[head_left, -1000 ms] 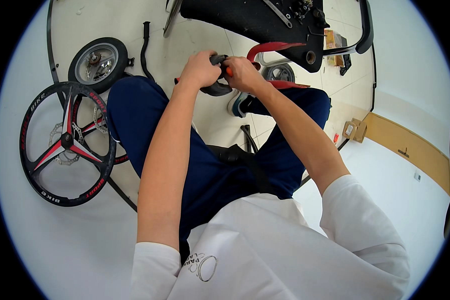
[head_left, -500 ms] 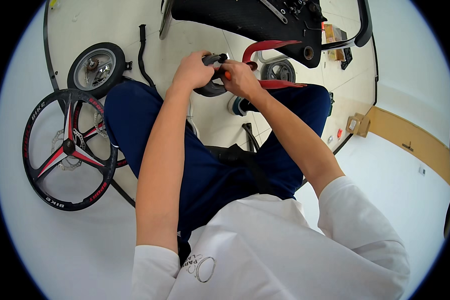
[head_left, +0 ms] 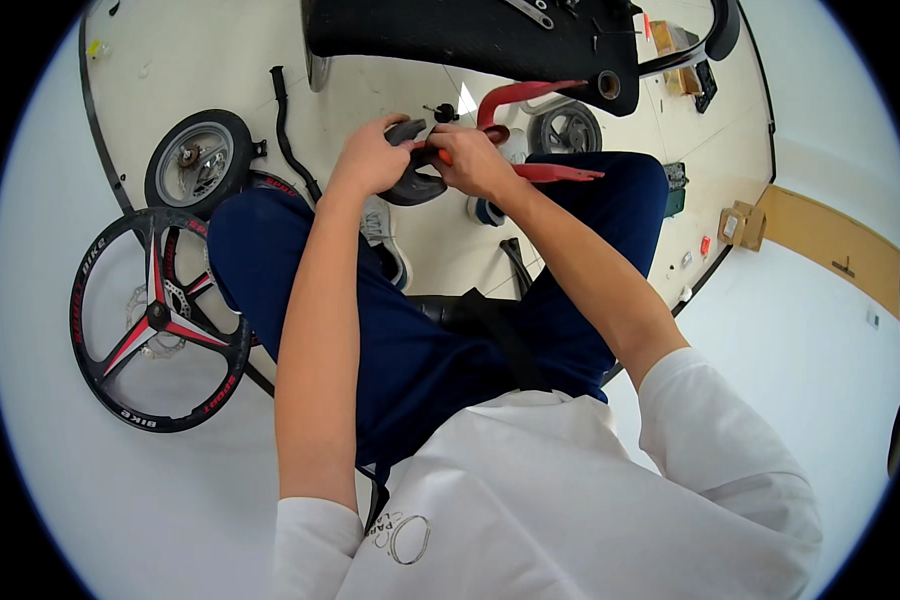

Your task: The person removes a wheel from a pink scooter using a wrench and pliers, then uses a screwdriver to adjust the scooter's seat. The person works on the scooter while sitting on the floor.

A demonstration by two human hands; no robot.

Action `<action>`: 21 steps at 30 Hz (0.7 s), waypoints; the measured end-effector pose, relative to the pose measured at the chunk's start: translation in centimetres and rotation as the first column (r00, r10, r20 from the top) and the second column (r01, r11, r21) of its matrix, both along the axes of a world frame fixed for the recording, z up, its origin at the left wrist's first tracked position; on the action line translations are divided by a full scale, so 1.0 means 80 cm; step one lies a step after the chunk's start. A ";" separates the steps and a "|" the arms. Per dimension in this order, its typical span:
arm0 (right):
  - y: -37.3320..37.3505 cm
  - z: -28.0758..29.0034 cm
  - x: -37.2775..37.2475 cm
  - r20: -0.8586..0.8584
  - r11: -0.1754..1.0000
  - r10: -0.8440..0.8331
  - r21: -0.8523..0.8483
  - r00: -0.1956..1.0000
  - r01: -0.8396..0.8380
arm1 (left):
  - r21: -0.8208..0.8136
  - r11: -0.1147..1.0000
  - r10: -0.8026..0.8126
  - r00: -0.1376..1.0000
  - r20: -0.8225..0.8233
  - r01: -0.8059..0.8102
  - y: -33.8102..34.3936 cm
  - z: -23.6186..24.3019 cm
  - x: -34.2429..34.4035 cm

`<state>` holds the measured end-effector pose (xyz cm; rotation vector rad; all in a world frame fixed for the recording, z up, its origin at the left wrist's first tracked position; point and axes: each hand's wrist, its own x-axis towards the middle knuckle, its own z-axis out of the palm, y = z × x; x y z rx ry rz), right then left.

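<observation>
Between my knees both hands work close together at the stem end of a red two-pronged fork (head_left: pixel 530 92). My left hand (head_left: pixel 372 157) is closed on a dark grey curved piece (head_left: pixel 416 187), shaped like a mudguard, which shows above and below the fork's stem. My right hand (head_left: pixel 476 160) has its fingers closed over the stem, and a small orange piece (head_left: pixel 445 157) peeks out at its fingertips. What the orange piece belongs to is hidden in the hand. The fork's prongs point right, beyond my right hand.
A black-topped seat (head_left: pixel 460 40) with tools on it stands ahead. On the left are a three-spoked black-and-red wheel (head_left: pixel 158 318), a smaller tyred wheel (head_left: pixel 202 160) and a black bent bar (head_left: pixel 286 125). Another small wheel (head_left: pixel 567 130) lies beyond the fork. A cardboard box (head_left: pixel 742 226) is at the right.
My view has tilted, so the surroundings have shifted. Both hands stay at the fork and dark grey piece; the left hand has moved slightly down and left. A small black part now shows on the floor beyond them.
</observation>
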<state>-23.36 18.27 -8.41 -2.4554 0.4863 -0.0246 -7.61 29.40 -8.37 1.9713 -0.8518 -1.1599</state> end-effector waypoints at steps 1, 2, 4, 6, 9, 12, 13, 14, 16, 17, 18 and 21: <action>0.001 -0.003 -0.002 -0.004 0.999 -0.031 0.012 1.000 0.031 | -0.016 1.000 0.015 1.000 -0.010 -0.015 -0.001 -0.001 0.002; 0.002 -0.006 -0.003 -0.008 0.998 -0.062 0.024 0.998 0.062 | -0.010 1.000 0.012 1.000 0.002 -0.012 -0.002 -0.002 0.002; 0.005 -0.009 -0.003 -0.014 0.993 -0.111 0.045 0.994 0.111 | 0.003 1.000 0.009 1.000 0.026 -0.009 -0.001 -0.003 0.003; 0.009 -0.009 0.000 -0.019 0.987 -0.148 0.064 0.989 0.149 | -0.019 1.000 -0.008 0.999 0.047 0.009 0.002 -0.005 0.006; 0.009 -0.009 0.001 -0.061 0.969 -0.216 0.106 0.975 0.221 | -0.021 0.999 -0.026 0.998 0.054 0.027 0.000 0.004 0.008; 0.011 0.002 0.001 -0.076 0.957 -0.253 0.129 0.964 0.261 | -0.029 0.999 -0.021 0.997 0.073 0.023 -0.002 0.006 0.004; 0.014 0.010 0.003 -0.015 0.941 -0.311 0.134 0.950 0.310 | -0.033 0.999 -0.013 0.996 0.084 0.015 -0.001 0.005 0.004; 0.019 0.022 0.003 0.042 0.923 -0.366 0.142 0.930 0.357 | -0.022 1.000 -0.006 0.997 0.073 0.008 -0.001 0.007 0.003; 0.026 0.051 0.003 0.085 0.899 -0.426 0.148 0.901 0.412 | -0.004 1.000 0.005 0.999 0.051 -0.005 -0.003 0.010 0.003; 0.029 0.069 0.002 0.072 0.897 -0.430 0.145 0.900 0.418 | -0.005 1.000 0.009 0.999 0.050 -0.009 -0.002 0.007 0.003; 0.032 0.085 0.001 0.058 0.895 -0.435 0.142 0.899 0.424 | -0.007 1.000 0.013 0.999 0.049 -0.013 -0.002 0.004 0.004; 0.033 0.130 -0.005 0.127 0.919 -0.359 0.218 0.925 0.327 | -0.021 1.000 0.009 0.997 0.079 -0.008 -0.005 0.000 0.003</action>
